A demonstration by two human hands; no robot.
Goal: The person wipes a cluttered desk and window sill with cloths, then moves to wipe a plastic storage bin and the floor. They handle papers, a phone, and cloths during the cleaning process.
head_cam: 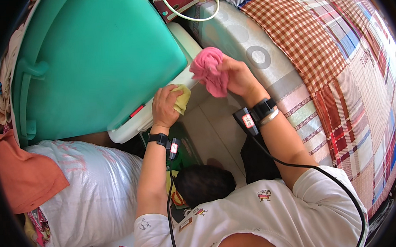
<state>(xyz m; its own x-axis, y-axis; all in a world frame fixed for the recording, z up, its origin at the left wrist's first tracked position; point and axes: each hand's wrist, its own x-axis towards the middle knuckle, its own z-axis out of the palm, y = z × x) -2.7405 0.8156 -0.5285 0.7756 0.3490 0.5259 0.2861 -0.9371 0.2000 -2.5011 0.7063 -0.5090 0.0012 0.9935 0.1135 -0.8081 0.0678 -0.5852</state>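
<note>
My left hand [163,107] grips a crumpled yellow-green cloth [183,100] by the white rim [150,116] in front of a large teal plastic lid or panel [107,57]. Higher and to the right, my right hand [239,77] holds a bunched pink cloth [209,69] between thumb and fingers. The two cloths are apart, the pink one farther from my body. A red piece [137,111] is set along the white rim, left of my left hand. Part of each hand's fingers is hidden by cloth.
A bed with a patchwork cover [329,66] and a printed mattress side [247,43] bounds the right. At left lie a stuffed white sack [94,189] and an orange cloth [29,172]. Floor tiles [214,122] show below my hands. A dark rounded shape [204,187] is unclear. Cables run from both wrists.
</note>
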